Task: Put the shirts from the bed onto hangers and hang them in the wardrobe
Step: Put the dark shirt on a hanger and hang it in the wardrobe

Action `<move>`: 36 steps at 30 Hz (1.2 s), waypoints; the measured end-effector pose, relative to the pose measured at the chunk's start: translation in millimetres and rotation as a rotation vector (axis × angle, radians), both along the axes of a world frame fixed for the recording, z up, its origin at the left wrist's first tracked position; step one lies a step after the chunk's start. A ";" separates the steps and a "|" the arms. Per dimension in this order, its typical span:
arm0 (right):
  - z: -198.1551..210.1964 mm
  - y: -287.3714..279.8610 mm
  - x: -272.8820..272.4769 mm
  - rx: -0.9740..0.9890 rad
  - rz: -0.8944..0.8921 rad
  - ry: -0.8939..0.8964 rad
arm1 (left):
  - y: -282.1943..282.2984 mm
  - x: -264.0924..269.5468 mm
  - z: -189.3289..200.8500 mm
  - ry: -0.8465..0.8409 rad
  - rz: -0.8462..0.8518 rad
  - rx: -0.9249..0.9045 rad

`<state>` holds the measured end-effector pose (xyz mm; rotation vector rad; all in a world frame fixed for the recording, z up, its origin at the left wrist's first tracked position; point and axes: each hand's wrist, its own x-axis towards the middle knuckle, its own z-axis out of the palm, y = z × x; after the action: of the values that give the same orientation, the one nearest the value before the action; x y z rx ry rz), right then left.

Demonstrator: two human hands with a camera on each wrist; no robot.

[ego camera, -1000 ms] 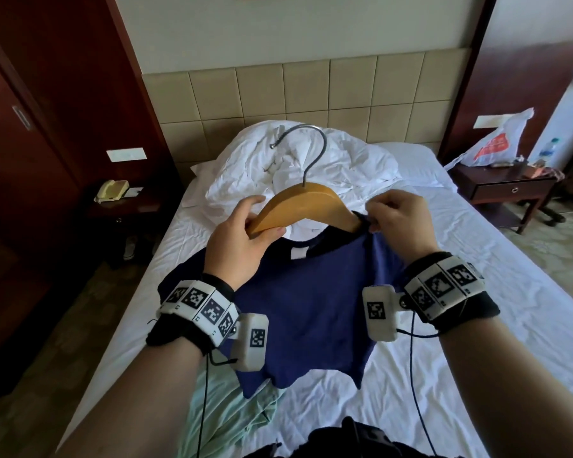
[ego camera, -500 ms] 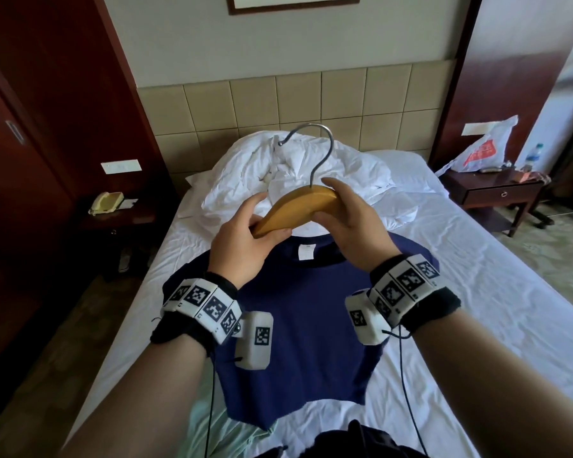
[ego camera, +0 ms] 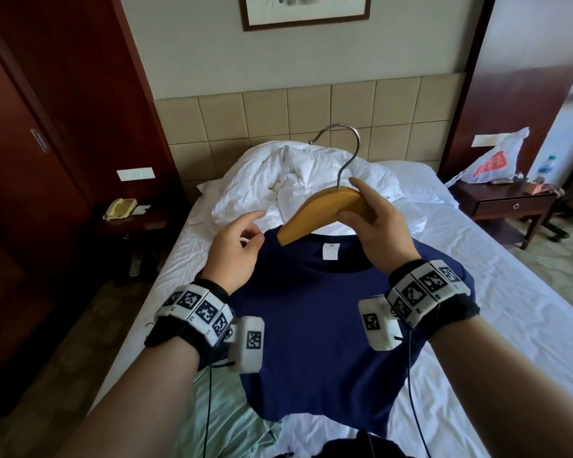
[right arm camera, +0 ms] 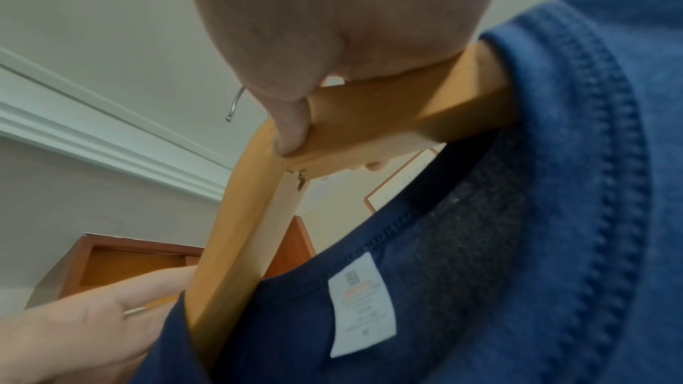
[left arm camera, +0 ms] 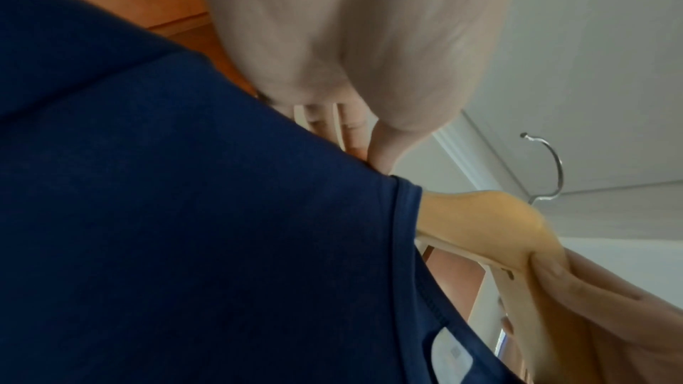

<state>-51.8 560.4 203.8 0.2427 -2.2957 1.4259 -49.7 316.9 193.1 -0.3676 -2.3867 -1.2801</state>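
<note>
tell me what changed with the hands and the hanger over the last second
The right hand left the shirt's collar and took hold of the wooden hanger. The left hand let go of the hanger and now pinches the navy shirt at its shoulder edge. The shirt stayed on the hanger, lifted over the bed.

Beside the tiled headboard (ego camera: 311,114): cream telephone (ego camera: 120,208) on left nightstand, plastic bag (ego camera: 492,160) on right nightstand, framed picture (ego camera: 303,8) above.
</note>
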 end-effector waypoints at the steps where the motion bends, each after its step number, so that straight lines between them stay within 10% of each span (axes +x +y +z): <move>1: -0.2 0.4 0.8 0.003 -0.001 -0.001 | 1.1 0.6 -0.3 0.014 -0.004 -0.025; 13: 14.2 11.0 -4.2 -0.011 -0.027 0.021 | -5.1 2.2 16.3 0.143 0.067 -0.126; 19: 36.6 15.3 -9.5 -0.004 -0.053 0.082 | -27.2 -2.1 13.9 -0.204 0.291 -0.445; 28: 39.8 12.0 -16.9 -0.011 -0.041 0.086 | -36.0 -7.5 9.7 -0.285 0.175 -0.096; 36: 43.6 11.1 -15.8 -0.001 -0.060 0.112 | -30.9 -2.1 7.7 -0.122 0.317 -0.219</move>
<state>-67.6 571.5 247.4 0.2442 -2.1934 1.3496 -51.8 286.0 200.8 0.0320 -2.5671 -0.9263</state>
